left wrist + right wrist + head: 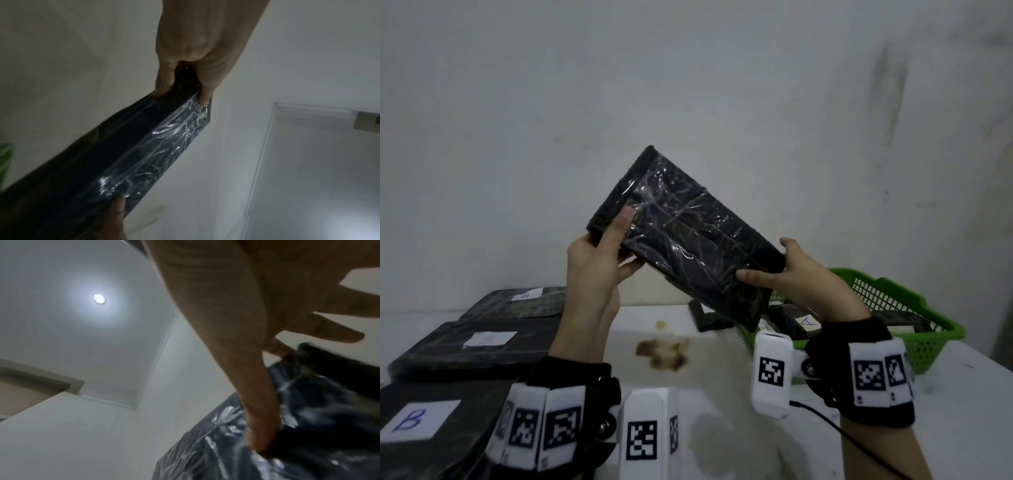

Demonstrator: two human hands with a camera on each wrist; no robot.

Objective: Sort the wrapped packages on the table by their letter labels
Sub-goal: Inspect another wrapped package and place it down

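Two hands on one black film-wrapped package (pixel 685 236), held tilted in the air above the white table (pixel 945 394); no label shows on the face toward the head camera, so its letter can't be read yet.

Left of the held package: three sorted packages lie flat on the table. Nearest one carries a B label (pixel 412 419), the next a faint label (pixel 489 339) I can't read for sure, the far one an A label (pixel 526 294).

Left hand (pixel 599 260) grips the package's upper-left end, thumb curled over the near face and fingers behind; the left wrist view shows the edge pinched between thumb and fingers.

Right hand (pixel 801 274) takes the lower-right corner, thumb on the near face, at least one finger behind the edge; other fingers are splayed free in the right wrist view.

Below and right of the package: green plastic basket (pixel 914 308) with more packages, one showing an A label (pixel 806 322).

Handling, my read: holds its flat shape at a tilt, so fairly stiff. Looks light enough for one hand. Film is glossy and wrinkled, probably slippery. Grip across the thickness at opposite ends, not on loose film. Likely next: flip it to find the label.
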